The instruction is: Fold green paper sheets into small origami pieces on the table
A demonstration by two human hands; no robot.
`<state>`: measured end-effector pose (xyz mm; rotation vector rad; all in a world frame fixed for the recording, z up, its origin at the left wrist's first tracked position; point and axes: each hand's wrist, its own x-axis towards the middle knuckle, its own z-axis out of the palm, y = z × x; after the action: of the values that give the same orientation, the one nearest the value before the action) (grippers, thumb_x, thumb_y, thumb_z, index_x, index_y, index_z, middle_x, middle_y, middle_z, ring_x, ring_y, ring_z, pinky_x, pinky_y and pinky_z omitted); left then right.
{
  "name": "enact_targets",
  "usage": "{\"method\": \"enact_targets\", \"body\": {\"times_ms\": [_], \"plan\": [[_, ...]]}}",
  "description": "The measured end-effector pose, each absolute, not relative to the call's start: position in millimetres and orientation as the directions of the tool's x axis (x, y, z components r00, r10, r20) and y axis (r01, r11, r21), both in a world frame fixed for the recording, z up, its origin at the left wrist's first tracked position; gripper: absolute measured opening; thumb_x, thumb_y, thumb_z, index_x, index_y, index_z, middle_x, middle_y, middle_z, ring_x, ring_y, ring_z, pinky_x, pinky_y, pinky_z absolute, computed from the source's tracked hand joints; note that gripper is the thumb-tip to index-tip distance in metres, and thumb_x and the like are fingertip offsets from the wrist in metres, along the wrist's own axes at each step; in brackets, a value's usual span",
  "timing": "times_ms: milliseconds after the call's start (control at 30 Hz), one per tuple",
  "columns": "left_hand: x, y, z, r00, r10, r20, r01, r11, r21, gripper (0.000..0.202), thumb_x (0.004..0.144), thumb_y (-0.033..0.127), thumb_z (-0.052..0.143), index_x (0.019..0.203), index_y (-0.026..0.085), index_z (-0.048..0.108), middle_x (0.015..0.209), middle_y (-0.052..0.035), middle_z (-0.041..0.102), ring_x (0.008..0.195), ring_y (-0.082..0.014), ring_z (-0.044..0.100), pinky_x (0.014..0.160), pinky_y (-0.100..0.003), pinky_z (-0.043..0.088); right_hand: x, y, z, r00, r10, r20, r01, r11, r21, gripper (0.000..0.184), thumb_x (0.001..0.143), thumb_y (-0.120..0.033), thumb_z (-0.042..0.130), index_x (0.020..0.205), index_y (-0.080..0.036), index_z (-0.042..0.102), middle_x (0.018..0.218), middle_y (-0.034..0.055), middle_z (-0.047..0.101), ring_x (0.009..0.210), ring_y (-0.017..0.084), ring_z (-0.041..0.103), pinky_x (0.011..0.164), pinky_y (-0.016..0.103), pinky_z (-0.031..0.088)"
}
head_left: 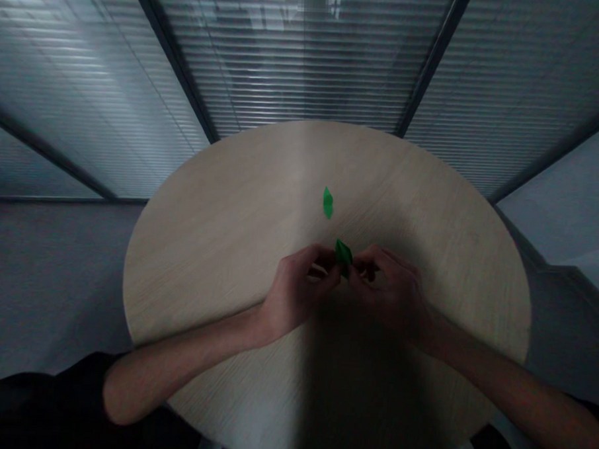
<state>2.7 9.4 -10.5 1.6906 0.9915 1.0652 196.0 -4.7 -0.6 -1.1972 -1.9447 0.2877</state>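
Between my two hands is a small dark-green folded piece (343,251) that looks like paper, with a pointed top. My left hand (304,281) pinches it from the left with thumb and fingers. From the other side, my right hand (391,288) grips its lower right edge with closed fingertips. The fingers cover the lower part of the piece. Just beyond the hands, a second, brighter green piece (327,202) lies on the table, narrow and pointed at its far end. Nothing touches that second piece.
The round wooden table (204,247) fills the middle of the view, and my forearms rest across its near part. Glass partitions with blinds (306,72) stand close behind its far edge. A dark shadow falls over the near right side.
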Motion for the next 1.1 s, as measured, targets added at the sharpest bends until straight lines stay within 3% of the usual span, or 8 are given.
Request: {"method": "enact_targets", "body": {"times_ms": [167,467,667,867,1100], "plan": [[3,10,-8,0.363,0.914,0.182,0.187,-0.263,0.947,0.014,0.096,0.024,0.065,0.099,0.014,0.073,0.085,-0.0048,0.076,0.072,-0.0134,0.069,0.064,-0.024,0.055,196,-6,-2,-0.268,0.745,0.611,0.694,0.589,-0.414,0.008,0.096,-0.021,0.061,0.088,-0.019,0.061,0.074,-0.0005,0.062,0.064,0.014,0.06,0.06,0.027,0.046],[8,10,-5,0.337,0.938,0.085,0.156,-0.145,0.977,0.021,0.095,0.03,0.063,0.092,0.012,0.072,0.084,-0.007,0.076,0.071,-0.0146,0.069,0.064,-0.025,0.055,198,-9,-6,-0.37,0.646,0.667,0.687,0.674,-0.272,0.006,0.099,-0.014,0.061,0.103,-0.019,0.063,0.086,0.0028,0.071,0.073,0.015,0.068,0.066,0.028,0.052],[9,12,-5,0.35,0.935,0.064,0.042,-0.084,0.996,0.018,0.094,0.026,0.062,0.089,0.012,0.071,0.08,-0.0063,0.074,0.07,-0.0137,0.068,0.062,-0.024,0.056,200,-8,-11,-0.392,0.599,0.698,0.671,0.705,-0.228,0.015,0.099,-0.014,0.063,0.114,-0.019,0.065,0.095,0.0043,0.074,0.082,0.017,0.072,0.075,0.03,0.057],[8,12,-3,0.37,0.929,0.014,-0.025,-0.005,1.0,0.021,0.094,0.029,0.063,0.094,0.011,0.072,0.086,-0.0089,0.075,0.074,-0.0154,0.071,0.064,-0.025,0.059,202,-8,-11,-0.409,0.57,0.713,0.687,0.706,-0.17,0.019,0.099,-0.014,0.063,0.117,-0.019,0.067,0.097,0.0046,0.075,0.08,0.017,0.074,0.07,0.03,0.058],[7,11,-4,0.38,0.924,0.047,-0.045,-0.033,0.998,0.023,0.095,0.034,0.067,0.1,0.012,0.072,0.091,-0.0086,0.075,0.08,-0.0164,0.072,0.067,-0.025,0.061,202,-8,-9,-0.425,0.576,0.698,0.689,0.706,-0.164,0.018,0.101,-0.016,0.059,0.115,-0.016,0.069,0.098,0.0069,0.074,0.082,0.018,0.073,0.07,0.031,0.059]]}}
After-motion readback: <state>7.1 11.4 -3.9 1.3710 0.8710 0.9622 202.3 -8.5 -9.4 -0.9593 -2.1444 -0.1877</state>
